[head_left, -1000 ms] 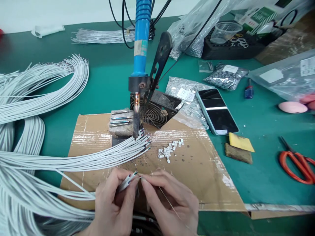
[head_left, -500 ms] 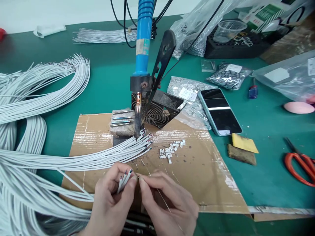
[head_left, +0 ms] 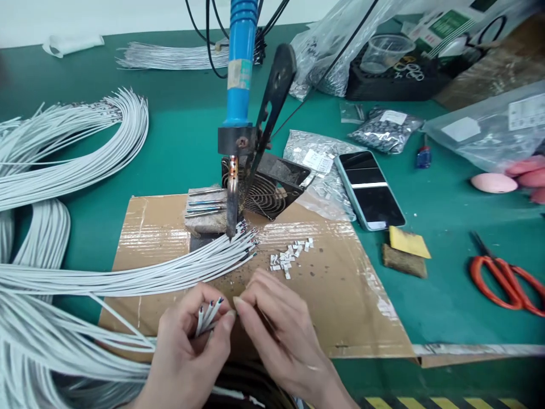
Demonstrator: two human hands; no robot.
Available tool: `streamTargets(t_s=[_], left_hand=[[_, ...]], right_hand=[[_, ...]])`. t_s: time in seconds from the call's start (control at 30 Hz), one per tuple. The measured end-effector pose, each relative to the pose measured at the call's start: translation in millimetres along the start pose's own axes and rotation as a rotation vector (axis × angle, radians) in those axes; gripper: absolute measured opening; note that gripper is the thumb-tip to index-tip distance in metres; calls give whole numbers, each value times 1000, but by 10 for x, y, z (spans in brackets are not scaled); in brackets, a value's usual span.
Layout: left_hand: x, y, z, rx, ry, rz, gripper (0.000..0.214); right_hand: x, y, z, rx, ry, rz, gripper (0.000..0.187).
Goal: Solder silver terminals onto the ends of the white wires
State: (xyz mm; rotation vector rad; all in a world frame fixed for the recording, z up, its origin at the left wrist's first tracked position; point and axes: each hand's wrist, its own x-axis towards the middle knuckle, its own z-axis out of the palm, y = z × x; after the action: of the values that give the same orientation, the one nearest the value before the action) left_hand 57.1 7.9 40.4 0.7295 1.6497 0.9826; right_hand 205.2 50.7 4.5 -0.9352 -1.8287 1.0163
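Note:
My left hand (head_left: 187, 352) is closed around a few white wires (head_left: 207, 314) whose stripped, coloured ends stick up between thumb and fingers. My right hand (head_left: 279, 335) sits right beside it, fingertips pinched together near those wire ends; what they hold is too small to make out. Both hands rest over the near edge of a cardboard sheet (head_left: 340, 295). Beyond them a bundle of white wires (head_left: 179, 272) lies with its ends under the tip of a blue-handled soldering iron (head_left: 235, 119) fixed upright in a stand. A small pile of white connectors (head_left: 290, 257) lies just ahead of my right hand.
Large loops of white wire (head_left: 55, 165) fill the left of the green table. A small fan (head_left: 266, 193) sits behind the iron. To the right lie a phone (head_left: 369, 190), a yellow sponge (head_left: 407, 242), red scissors (head_left: 504, 275), a screwdriver (head_left: 422, 153) and plastic bags of parts (head_left: 385, 130).
The wire ends in my left hand have tilted more upright and spread. My right hand has shifted slightly forward, fingertips still meeting the left thumb. The view has drifted a little.

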Motion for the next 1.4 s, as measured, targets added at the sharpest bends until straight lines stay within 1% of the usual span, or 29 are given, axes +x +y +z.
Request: streamTargets(t_s=[0.03,0.07,0.17,0.23,0.3,0.37,0.4,0.43,0.47,0.53,0.63,0.7,0.8,0.9,0.97,1.0,1.07,1.13,1.17,1.27,1.4], left_hand=[[-3,-4,1,-4,-4,-11,22],[-6,-10,4,-10,-7,-25,22],[-7,-32,12,-39,-7,-61,21],[11,-59,-2,-51,10,-59,20],[60,-99,-48,-73,52,-25,18],[141,-150,-119,-116,82,28,14],[189,-177,-155,-141,84,59,13],[237,-201,-184,-156,59,66,13],[279,-220,-203,-161,27,80,14],[332,-233,-201,-152,12,109,15],[314,-182,-114,-127,78,138,14],[266,-120,-41,-117,143,119,13],[207,-45,20,-91,167,97,12],[191,-28,16,-43,175,110,12],[191,-45,1,-4,189,123,11],[190,-57,-5,17,195,128,11],[185,-81,-10,54,199,141,11],[173,-94,-6,87,201,150,12],[166,-93,-2,100,201,152,13],[139,-67,19,131,206,155,18],[111,-38,46,156,215,166,19]], right_hand=[[-3,5,39,-11,-5,-39,27],[-19,9,99,-15,17,-63,26],[-114,24,310,-16,178,-52,26],[-172,49,365,-31,275,-10,27],[-200,104,274,-68,378,72,32],[-201,187,51,-145,480,186,36],[-196,234,-84,-204,496,216,34],[-190,282,-214,-268,501,236,29],[-185,327,-327,-329,479,251,23],[-184,403,-468,-424,416,252,12],[-220,473,-481,-485,310,228,7],[-265,495,-441,-484,250,222,9],[-349,501,-432,-464,187,252,12],[-413,454,-463,-409,127,325,10],[-413,376,-439,-329,129,393,13],[-396,323,-405,-268,162,432,16],[-335,205,-295,-72,299,535,22],[-253,91,-160,119,398,592,17],[-212,44,-95,197,412,615,15],[-114,-46,53,382,362,633,14],[-41,-94,138,577,245,660,14]])
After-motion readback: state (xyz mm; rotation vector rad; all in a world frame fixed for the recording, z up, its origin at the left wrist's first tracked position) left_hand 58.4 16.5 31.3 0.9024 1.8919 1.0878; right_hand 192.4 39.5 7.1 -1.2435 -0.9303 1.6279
